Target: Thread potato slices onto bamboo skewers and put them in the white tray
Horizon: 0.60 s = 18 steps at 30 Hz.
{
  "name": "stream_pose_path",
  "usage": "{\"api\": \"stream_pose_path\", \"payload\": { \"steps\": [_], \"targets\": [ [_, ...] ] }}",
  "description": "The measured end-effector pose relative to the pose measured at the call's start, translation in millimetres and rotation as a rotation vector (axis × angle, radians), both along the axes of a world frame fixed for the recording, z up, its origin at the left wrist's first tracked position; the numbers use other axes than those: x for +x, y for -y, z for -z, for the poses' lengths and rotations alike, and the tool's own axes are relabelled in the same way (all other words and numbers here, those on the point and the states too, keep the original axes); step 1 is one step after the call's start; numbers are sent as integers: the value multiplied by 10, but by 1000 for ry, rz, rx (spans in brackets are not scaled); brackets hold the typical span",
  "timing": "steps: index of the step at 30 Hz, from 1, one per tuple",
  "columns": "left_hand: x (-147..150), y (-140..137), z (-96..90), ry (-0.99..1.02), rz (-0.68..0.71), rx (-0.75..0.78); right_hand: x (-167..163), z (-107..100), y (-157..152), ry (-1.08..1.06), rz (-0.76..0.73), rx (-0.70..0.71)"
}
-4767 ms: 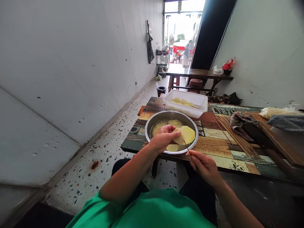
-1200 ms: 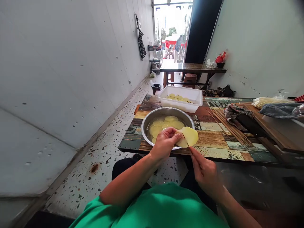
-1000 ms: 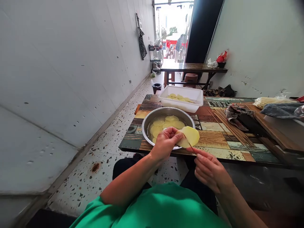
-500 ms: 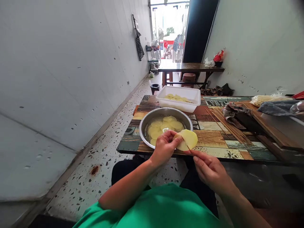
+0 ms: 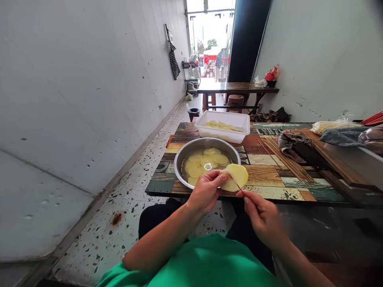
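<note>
Between the fingers and thumb of my left hand (image 5: 207, 190) is a pale yellow potato slice (image 5: 238, 175), held just over the near rim of a steel basin (image 5: 179, 175). My right hand (image 5: 265, 215) pinches a thin wooden skewer (image 5: 239, 188), which slants up to the slice. The skewer's upper part lies along or in the slice; its tip is hard to make out. Several more potato slices (image 5: 196, 165) sit in water in the basin. Behind it, a white plastic tub (image 5: 223, 133) holds further slices, some with dark skewers through them.
Loose skewers (image 5: 289, 159) lie on the patchwork table (image 5: 263, 173) to the right, beside a crumpled cloth (image 5: 295, 145) and a wooden board (image 5: 338, 159). Plastic bags (image 5: 338, 126) rest at the far right. Another table (image 5: 239, 86) stands near the doorway.
The right fingers have shifted slightly on the skewer and the hand has turned a little. The left hand keeps hold of the slice. The whole view has moved slightly.
</note>
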<state>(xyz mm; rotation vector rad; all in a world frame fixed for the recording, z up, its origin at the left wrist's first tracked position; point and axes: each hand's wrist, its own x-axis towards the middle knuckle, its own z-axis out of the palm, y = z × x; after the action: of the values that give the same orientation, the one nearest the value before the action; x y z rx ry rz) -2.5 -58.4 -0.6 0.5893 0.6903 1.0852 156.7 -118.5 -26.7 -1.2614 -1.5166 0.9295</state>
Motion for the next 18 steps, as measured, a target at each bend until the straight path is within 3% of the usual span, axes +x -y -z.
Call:
{"api": "stream_pose_path", "payload": {
  "steps": [2, 6, 12, 18],
  "targets": [
    [12, 6, 1, -11, -52, 15, -32, -6, 18, 61, 22, 36],
    [29, 6, 20, -82, -109, 62, -64, -34, 3, -86, -72, -122],
    [-5, -11, 99, -428, -260, 330, -6, -144, -102, -262, -177, -332],
    [36, -15, 125, -265, -286, 171, -30, -266, -160, -541, -248, -552]
  ]
}}
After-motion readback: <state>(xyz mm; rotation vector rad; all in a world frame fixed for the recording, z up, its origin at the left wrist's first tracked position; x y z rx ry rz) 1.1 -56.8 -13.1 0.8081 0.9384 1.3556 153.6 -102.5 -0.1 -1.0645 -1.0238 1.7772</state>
